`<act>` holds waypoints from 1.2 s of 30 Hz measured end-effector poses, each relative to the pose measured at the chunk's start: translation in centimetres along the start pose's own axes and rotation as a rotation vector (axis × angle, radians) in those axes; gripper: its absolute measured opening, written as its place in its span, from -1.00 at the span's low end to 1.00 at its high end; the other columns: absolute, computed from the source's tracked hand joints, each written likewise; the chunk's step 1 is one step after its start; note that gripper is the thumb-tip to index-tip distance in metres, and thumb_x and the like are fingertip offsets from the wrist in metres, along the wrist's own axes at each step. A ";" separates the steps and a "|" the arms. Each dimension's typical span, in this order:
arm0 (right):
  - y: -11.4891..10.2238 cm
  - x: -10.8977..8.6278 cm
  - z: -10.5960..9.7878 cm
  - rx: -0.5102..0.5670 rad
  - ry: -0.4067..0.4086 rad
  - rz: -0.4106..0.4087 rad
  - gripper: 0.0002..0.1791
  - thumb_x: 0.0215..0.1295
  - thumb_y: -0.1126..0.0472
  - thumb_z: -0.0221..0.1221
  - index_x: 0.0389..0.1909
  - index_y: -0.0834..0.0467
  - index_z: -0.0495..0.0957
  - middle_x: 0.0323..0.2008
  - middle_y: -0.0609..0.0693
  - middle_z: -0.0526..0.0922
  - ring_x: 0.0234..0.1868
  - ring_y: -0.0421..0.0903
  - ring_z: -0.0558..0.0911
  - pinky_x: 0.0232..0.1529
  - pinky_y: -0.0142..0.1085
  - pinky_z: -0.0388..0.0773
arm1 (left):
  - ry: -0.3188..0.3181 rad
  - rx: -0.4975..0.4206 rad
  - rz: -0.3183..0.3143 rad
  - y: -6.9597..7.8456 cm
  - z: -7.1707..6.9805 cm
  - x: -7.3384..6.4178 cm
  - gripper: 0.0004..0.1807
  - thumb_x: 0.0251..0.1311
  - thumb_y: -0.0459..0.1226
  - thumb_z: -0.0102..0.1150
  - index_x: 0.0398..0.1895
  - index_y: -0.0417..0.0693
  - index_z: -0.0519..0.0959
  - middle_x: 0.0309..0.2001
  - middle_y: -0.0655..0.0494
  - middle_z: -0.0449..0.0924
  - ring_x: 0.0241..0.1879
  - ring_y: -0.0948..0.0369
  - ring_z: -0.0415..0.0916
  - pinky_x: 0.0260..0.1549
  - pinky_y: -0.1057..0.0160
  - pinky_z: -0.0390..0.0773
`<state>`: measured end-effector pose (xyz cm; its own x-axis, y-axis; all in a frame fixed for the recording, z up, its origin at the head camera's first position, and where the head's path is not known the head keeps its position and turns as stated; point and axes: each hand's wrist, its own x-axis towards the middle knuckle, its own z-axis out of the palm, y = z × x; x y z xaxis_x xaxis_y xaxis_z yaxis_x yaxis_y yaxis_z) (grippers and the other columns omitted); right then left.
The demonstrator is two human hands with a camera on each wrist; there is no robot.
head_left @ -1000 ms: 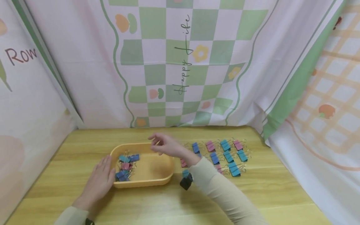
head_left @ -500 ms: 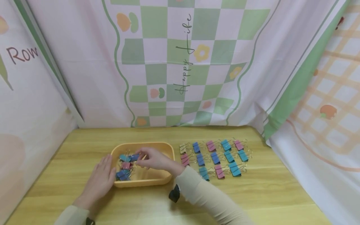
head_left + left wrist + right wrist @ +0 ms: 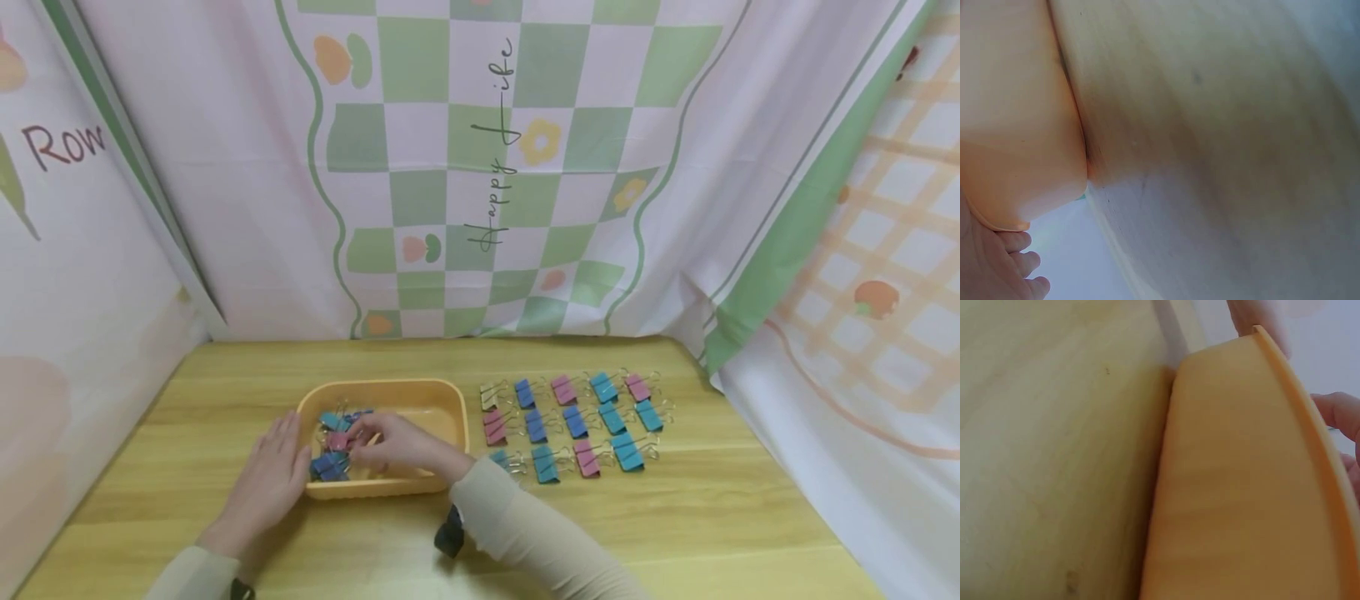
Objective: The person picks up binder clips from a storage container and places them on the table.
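Observation:
A yellow-orange tray (image 3: pixel 420 481) stands on the table with several blue, teal and pink binder clips at its left end. My left hand (image 3: pixel 266 471) rests with straight fingers along the tray's left side; its fingertips (image 3: pixel 1016 240) show beyond the tray wall (image 3: pixel 1016 119) in the left wrist view. Inside the tray my right hand (image 3: pixel 397 443) reaches down to a pink binder clip (image 3: pixel 339 441), thumb and fingers apart beside it. Whether they touch the clip is too small to tell. In the right wrist view the tray wall (image 3: pixel 1247 462) partly hides the right fingers (image 3: pixel 1338 412).
Right of the tray, several binder clips lie in three rows on the wooden table (image 3: pixel 720 517), among them a pale yellow clip (image 3: pixel 489 397) and a teal clip (image 3: pixel 627 452). A patterned curtain (image 3: pixel 480 200) hangs behind the table, with more cloth at both sides.
My right hand has moved left and down from above the tray's right part to the clips at its left end. A teal clip at the near row's left has come into view. The left hand stays put.

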<state>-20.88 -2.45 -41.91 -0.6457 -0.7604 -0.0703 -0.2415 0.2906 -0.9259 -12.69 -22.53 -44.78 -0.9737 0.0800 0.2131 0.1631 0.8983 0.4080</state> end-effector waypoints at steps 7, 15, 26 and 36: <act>0.4 0.3 0.8 -0.016 -0.030 0.015 -0.74 0.15 0.34 0.18 -0.11 0.29 0.51 -0.44 -0.07 0.55 -0.51 -0.19 0.55 -0.51 -0.37 0.56 | 0.003 -0.006 0.008 0.0 0.0 0.1 -0.37 0.41 -0.16 -0.36 0.34 -0.48 -0.08 0.36 -0.37 -0.14 0.33 -0.23 -0.19 0.25 -0.16 -0.15; 0.4 0.5 1.3 -0.069 0.006 0.047 -0.77 0.14 0.32 0.21 -0.16 0.26 0.54 -0.53 -0.07 0.54 -0.57 -0.19 0.52 -0.55 -0.39 0.52 | 0.008 -0.002 0.009 0.2 -0.2 0.0 -0.37 0.41 -0.16 -0.35 0.33 -0.50 -0.06 0.35 -0.39 -0.12 0.32 -0.25 -0.16 0.23 -0.19 -0.11; 0.4 0.8 1.7 -0.029 0.045 0.088 -0.90 0.16 0.38 0.16 -0.29 0.24 0.56 -0.55 -0.02 0.59 -0.57 -0.16 0.55 -0.53 -0.37 0.54 | 0.004 -0.008 0.005 0.2 -0.2 0.0 -0.38 0.41 -0.18 -0.32 0.34 -0.49 -0.07 0.34 -0.40 -0.11 0.31 -0.25 -0.15 0.23 -0.20 -0.10; 0.7 0.3 1.3 0.030 0.072 0.098 -0.91 0.09 0.43 0.15 -0.36 0.23 0.55 -0.56 0.01 0.59 -0.54 -0.14 0.57 -0.51 -0.30 0.58 | 0.003 0.001 0.005 0.2 -0.2 0.0 -0.37 0.41 -0.16 -0.36 0.34 -0.49 -0.07 0.35 -0.39 -0.12 0.32 -0.25 -0.15 0.23 -0.19 -0.11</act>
<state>-20.33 -3.24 -43.11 -0.7156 -0.6853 -0.1350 -0.1536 0.3429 -0.9267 -12.64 -22.45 -44.58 -0.9725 0.0830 0.2177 0.1677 0.8982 0.4064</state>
